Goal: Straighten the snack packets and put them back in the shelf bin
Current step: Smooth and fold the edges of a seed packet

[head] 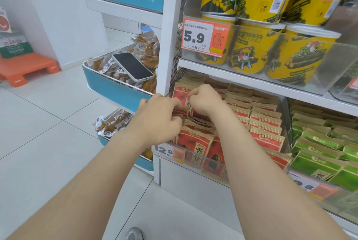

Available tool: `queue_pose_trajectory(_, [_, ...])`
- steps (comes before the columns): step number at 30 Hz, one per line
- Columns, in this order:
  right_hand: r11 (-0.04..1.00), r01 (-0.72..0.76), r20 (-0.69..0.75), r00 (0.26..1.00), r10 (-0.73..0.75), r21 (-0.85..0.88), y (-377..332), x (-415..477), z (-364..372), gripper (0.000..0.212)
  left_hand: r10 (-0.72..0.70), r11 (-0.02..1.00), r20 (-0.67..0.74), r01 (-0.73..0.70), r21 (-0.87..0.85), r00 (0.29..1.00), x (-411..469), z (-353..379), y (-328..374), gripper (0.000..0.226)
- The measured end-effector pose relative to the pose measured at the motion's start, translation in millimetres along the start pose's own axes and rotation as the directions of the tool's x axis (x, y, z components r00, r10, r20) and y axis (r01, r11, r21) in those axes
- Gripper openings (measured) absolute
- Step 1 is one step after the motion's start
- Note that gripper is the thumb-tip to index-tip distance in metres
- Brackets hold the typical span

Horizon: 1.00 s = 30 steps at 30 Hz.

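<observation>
While the left hand [160, 117] is pinching red snack packets [195, 140] at the shelf bin's [193, 165] left edge, the right hand [205, 101] is pinching another's top. All fingers are curling inward.

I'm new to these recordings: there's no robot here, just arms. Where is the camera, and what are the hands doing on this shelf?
There is no machine. A person wears one wide-angle camera on the head, looking forward and down, so you see their own bare arms reaching out.

The left hand and the right hand are both in a clear-fronted shelf bin. Their fingers are curled on the tops of the red packets standing in rows there. It looks like the person is straightening them.

Green packets fill the next bin on the right, and yellow tubs stand on the shelf above. To the left, a phone lies on small wrapped snacks in a blue bin.
</observation>
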State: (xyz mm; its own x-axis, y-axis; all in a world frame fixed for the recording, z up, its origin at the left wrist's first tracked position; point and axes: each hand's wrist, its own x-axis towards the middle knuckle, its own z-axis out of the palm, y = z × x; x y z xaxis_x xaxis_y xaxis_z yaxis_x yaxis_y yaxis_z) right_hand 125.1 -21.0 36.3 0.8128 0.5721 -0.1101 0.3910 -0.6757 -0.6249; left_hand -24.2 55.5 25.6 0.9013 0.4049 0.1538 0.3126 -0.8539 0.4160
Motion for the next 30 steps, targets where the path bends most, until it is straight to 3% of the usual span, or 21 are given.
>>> queue_pose_trajectory(4, [0.997,0.041,-0.119,0.992,-0.048,-0.065,2,-1,0,0.030,-0.011,0.989,-0.021,0.008,-0.149,1.000,-3,-3,-3,0.036])
queue_pose_trajectory(9, [0.993,0.086,-0.221,0.970,-0.102,-0.080,3,-6,-4,0.033,-0.039,0.975,-0.170,0.000,-0.224,0.985,-2,-3,-7,0.023])
queue_pose_trajectory(13, [0.984,0.122,-0.246,0.957,-0.151,-0.130,4,-8,-1,0.030,-0.021,0.971,-0.092,-0.001,-0.240,0.996,-5,-7,-12,0.015])
queue_pose_trajectory(17, [0.981,0.113,-0.298,0.942,-0.156,-0.155,6,-2,0,0.035,0.042,0.983,0.069,-0.029,-0.184,0.997,-10,-10,-18,0.025])
queue_pose_trajectory(23, [0.976,0.100,-0.315,0.936,-0.159,-0.196,7,7,3,0.025,0.070,0.995,-0.106,-0.077,-0.060,0.992,-7,-3,-25,0.033])
queue_pose_trajectory(30, [0.981,0.079,-0.298,0.946,-0.130,-0.177,9,10,2,0.011,0.068,0.986,-0.113,-0.049,0.157,0.991,8,10,-16,0.079])
